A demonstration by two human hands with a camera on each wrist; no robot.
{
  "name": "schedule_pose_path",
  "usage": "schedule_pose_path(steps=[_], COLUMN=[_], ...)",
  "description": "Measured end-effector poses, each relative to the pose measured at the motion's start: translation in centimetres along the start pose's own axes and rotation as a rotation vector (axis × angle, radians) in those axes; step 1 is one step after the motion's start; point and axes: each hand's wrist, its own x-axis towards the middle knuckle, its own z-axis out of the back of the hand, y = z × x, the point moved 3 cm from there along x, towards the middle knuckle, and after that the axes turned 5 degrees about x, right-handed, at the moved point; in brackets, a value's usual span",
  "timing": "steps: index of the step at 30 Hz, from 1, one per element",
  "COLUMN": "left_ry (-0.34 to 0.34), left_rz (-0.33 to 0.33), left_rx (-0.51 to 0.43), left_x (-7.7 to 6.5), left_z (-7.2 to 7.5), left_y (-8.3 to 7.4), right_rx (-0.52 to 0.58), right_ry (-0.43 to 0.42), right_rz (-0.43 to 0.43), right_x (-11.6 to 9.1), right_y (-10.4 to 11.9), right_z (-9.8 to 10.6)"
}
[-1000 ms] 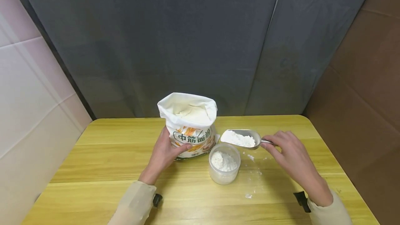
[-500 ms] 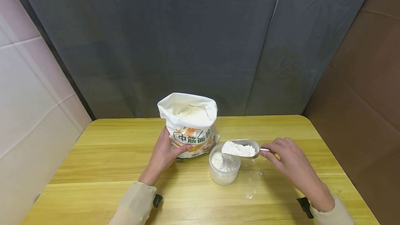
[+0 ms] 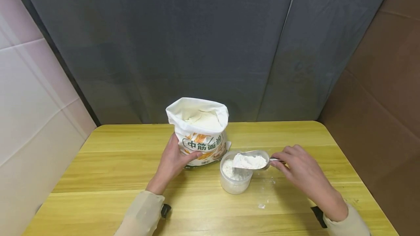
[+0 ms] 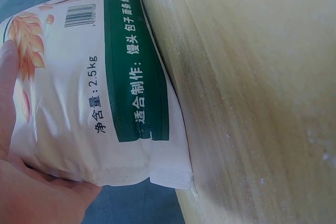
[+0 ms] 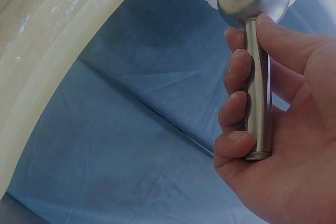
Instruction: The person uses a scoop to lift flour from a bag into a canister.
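Note:
My left hand (image 3: 173,159) grips the side of an open white flour bag (image 3: 198,134), thumb across its printed front. In the left wrist view the flour bag (image 4: 79,93) stands on the table, its green band low down. My right hand (image 3: 300,165) holds a metal scoop (image 3: 259,155) heaped with flour (image 3: 247,161). The scoop's front part overlaps the mouth of a clear plastic tub (image 3: 234,187), which has flour in it. Seen from the right wrist, my right hand (image 5: 294,93) has its fingers curled round the scoop's handle (image 5: 258,93).
The wooden table (image 3: 108,170) has spilled flour (image 3: 261,205) to the right of the tub. A dark grey curtain (image 3: 183,46) hangs behind the table, with a pale panel (image 3: 36,94) on the left and a brown one (image 3: 377,94) on the right.
The loaded scoop has come nearer to me, from behind the tub's rim to over its mouth, and its front edge now tips lower. The left hand and the bag have stayed in place.

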Motion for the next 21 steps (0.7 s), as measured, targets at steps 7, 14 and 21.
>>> schedule_pose_path(steps=[7,14,21], left_ry=[-0.004,-0.004,0.000], left_rz=[0.003,-0.003,0.005], left_rx=[0.012,0.005,0.004], left_x=[0.0,0.1,0.0], left_z=[0.0,0.0,-0.1], left_y=[0.1,0.1,0.1], right_rx=[-0.039,-0.057,-0.096], right_ry=[-0.041,-0.068,-0.042], right_rz=[0.095,0.138,0.135], right_x=[0.4,0.7,1.1], right_y=[0.4,0.8,1.1], right_z=[0.1,0.5,0.7])
